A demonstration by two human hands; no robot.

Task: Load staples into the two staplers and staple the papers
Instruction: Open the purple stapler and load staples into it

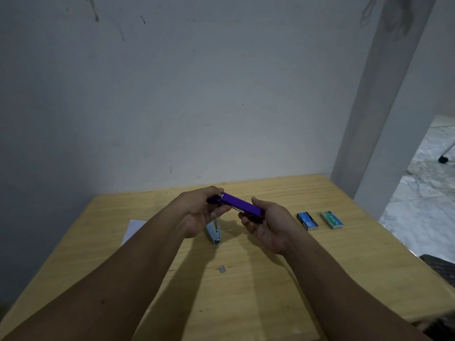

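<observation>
A purple stapler [236, 204] is held above the wooden table [270, 279] by both hands. My left hand [200, 212] grips its far end, where a metal tip shows. My right hand [268, 223] cups its near end from below. A light blue stapler [214, 232] lies on the table just under my left hand, partly hidden by it. White paper [134, 230] lies to the left, mostly covered by my left forearm. A short strip of staples [222, 269] rests on the table nearer to me.
Two staple boxes lie at the right of the table: a blue one [307, 221] and a green one [332, 219]. A grey wall stands right behind the table. The table's right edge drops to a pale floor with a chair wheel [443, 159].
</observation>
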